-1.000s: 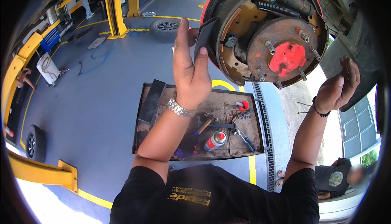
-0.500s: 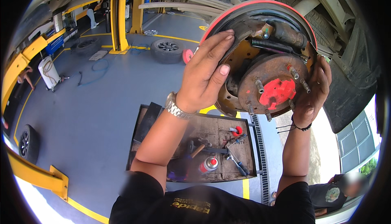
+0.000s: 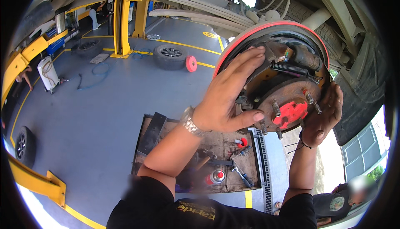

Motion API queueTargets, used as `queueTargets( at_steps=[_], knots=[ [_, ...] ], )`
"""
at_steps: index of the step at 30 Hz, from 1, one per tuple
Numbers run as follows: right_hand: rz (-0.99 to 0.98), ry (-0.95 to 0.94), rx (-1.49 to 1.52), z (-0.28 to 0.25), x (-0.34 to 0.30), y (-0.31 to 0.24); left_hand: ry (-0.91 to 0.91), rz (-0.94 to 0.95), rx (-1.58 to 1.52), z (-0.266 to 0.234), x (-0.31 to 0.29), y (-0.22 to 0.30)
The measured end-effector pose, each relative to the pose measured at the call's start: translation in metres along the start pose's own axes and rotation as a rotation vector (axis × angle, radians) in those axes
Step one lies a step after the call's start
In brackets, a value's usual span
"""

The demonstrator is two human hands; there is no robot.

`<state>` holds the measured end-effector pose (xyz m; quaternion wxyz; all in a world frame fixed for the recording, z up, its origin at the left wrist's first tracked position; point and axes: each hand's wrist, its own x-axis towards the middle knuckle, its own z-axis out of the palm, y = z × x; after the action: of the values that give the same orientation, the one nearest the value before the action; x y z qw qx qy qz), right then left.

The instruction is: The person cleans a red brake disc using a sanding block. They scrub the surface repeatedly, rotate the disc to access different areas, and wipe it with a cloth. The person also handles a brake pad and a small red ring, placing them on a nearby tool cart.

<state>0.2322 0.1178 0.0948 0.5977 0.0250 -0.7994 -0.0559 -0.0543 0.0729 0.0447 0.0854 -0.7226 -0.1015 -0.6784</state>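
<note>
A drum brake assembly with its drum off hangs at the upper right, its backing plate (image 3: 271,26) edged in red. My left hand (image 3: 229,93) grips the curved left brake shoe (image 3: 259,70), fingers laid along it and thumb stretched toward the hub. Around the assembly's right side curls my right hand (image 3: 326,116), closed on the right brake shoe, which it mostly hides. Between my hands is a rusty wheel hub (image 3: 270,99) with a red centre and several wheel studs. A dark coil spring (image 3: 291,68) crosses above the hub.
Below my arms stands a tool cart (image 3: 225,145) bearing a spray can (image 3: 216,176), hammer and a red tape roll (image 3: 241,142). A wheel (image 3: 171,57) and a red drum (image 3: 191,63) rest on the floor by a yellow lift post (image 3: 121,29). Another person (image 3: 335,202) is at lower right.
The brake assembly sits lower and farther right in view. My left thumb has swung down, away from the fingers, toward the hub. My right hand keeps its place on the assembly's right side.
</note>
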Motion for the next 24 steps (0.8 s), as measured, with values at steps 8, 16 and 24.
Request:
queueTargets(
  at_steps=[8, 16, 24],
  knots=[
    [0.055, 0.119, -0.04, -0.002, -0.003, 0.006, -0.089, -0.013, 0.071, -0.001, 0.016, 0.003],
    [0.119, 0.082, -0.101, -0.011, -0.005, -0.007, -0.133, 0.024, 0.03, 0.01, 0.035, 0.001],
    [0.125, 0.051, -0.14, -0.013, -0.001, -0.016, -0.228, 0.013, -0.07, 0.006, 0.043, -0.003]
  ],
)
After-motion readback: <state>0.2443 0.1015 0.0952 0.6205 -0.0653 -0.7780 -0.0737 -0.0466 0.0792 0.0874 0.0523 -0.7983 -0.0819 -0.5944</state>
